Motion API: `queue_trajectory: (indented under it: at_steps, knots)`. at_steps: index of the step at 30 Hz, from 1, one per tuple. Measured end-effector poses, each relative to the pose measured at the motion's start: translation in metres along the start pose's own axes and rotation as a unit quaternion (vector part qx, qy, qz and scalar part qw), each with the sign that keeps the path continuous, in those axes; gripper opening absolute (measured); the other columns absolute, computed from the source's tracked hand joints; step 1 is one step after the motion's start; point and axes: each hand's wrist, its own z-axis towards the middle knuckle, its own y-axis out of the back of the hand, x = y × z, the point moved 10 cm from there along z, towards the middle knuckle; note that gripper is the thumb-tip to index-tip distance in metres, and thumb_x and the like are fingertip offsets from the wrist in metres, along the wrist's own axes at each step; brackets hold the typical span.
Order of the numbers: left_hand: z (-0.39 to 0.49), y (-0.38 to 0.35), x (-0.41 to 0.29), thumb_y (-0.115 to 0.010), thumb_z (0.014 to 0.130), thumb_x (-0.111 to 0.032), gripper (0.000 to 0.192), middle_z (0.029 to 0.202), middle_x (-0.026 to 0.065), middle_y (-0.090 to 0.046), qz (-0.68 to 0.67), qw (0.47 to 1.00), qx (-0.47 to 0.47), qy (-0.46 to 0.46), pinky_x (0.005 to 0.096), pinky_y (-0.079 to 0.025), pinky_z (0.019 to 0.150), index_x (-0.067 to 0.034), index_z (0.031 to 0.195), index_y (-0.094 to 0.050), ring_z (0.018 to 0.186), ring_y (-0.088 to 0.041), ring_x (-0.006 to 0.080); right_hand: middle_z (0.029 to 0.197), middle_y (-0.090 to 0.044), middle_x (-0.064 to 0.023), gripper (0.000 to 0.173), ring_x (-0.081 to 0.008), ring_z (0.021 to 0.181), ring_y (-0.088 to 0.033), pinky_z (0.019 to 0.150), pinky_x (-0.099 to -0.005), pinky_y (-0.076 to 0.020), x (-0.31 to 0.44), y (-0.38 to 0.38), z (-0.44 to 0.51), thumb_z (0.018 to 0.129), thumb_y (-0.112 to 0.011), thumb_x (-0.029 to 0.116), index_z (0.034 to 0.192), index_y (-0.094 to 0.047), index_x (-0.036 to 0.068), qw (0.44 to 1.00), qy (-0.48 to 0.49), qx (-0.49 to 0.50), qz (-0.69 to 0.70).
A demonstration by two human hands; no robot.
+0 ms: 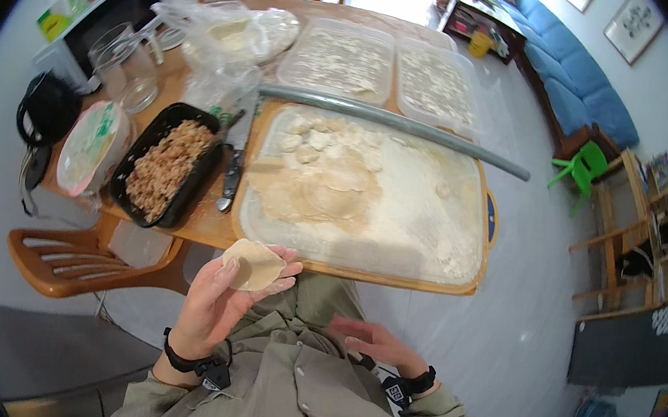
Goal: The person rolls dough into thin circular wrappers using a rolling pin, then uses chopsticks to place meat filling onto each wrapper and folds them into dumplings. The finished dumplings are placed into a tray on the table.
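A round, thin dough wrapper point(253, 266) lies across the palm and fingers of my left hand point(224, 295), with the thumb pressed on it. This hand is just in front of the table edge. My right hand point(377, 343) hovers over my lap, slightly blurred, fingers stretched out and nothing in it. Before me is a floured board point(414, 218) with a pile of flat dough wrappers point(329, 192) and several small dough lumps point(311, 140) behind them. To the left stands a black rectangular pan point(204, 167) of minced filling point(167, 166), with a utensil handle rising from it.
A long metal pipe point(394, 125) lies along the board's far edge. A black-handled knife point(231, 180) separates board and pan. Two floured plastic trays point(336, 62) stand behind. Leftward are a glass pitcher point(128, 74), a plastic-covered bowl point(91, 147) and a wooden chair point(71, 257).
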Motion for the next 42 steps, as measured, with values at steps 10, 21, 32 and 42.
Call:
queue_trajectory:
  at_steps: [10,21,32,42]
  knots:
    - [-0.024,0.051,-0.022,-0.041,0.105,-0.035,0.059,0.138,0.0277,-0.049,-0.094,0.995,0.035,0.019,0.0487,-0.039,0.113,0.011,0.142,-0.036,0.131,-0.049,0.0371,0.139,-0.054,-0.0226,0.054,-0.0257,0.110,-0.066,0.108,-0.0435,-0.0418,0.119,-0.041,0.006,0.100,-0.055,0.020,0.147,-0.037,-0.001,0.978,-0.049,0.120,0.161]
    - [-0.061,0.127,-0.061,-0.038,0.106,-0.036,0.054,0.137,0.0237,-0.053,-0.164,0.982,-0.078,-0.056,0.0476,-0.043,0.109,0.004,0.143,-0.038,0.129,-0.052,0.0331,0.156,-0.027,-0.0282,0.089,-0.0366,0.149,-0.022,0.122,-0.0543,-0.0109,0.290,-0.037,0.085,0.097,-0.038,0.064,0.151,-0.025,-0.006,0.810,0.148,0.001,0.567]
    - [-0.067,0.123,-0.117,-0.023,0.108,-0.035,0.058,0.153,0.0239,-0.033,-0.287,0.943,-0.060,-0.158,0.0465,-0.031,0.118,0.004,0.151,-0.024,0.142,-0.035,0.0335,0.163,-0.008,-0.0198,0.104,-0.0325,0.152,-0.007,0.123,-0.0484,-0.0053,0.315,-0.072,0.122,0.089,-0.035,0.078,0.157,-0.012,0.003,0.747,0.211,0.118,0.620]
    - [-0.064,0.140,-0.158,-0.031,0.109,-0.020,0.048,0.153,0.0202,-0.033,-0.275,0.866,-0.171,-0.381,0.0443,-0.027,0.123,0.004,0.149,-0.024,0.144,-0.031,0.0300,0.141,-0.049,-0.0081,0.062,-0.0151,0.127,-0.044,0.107,-0.0324,-0.0375,0.261,-0.270,0.142,0.101,-0.058,0.034,0.147,-0.037,-0.001,0.892,0.097,0.386,0.214]
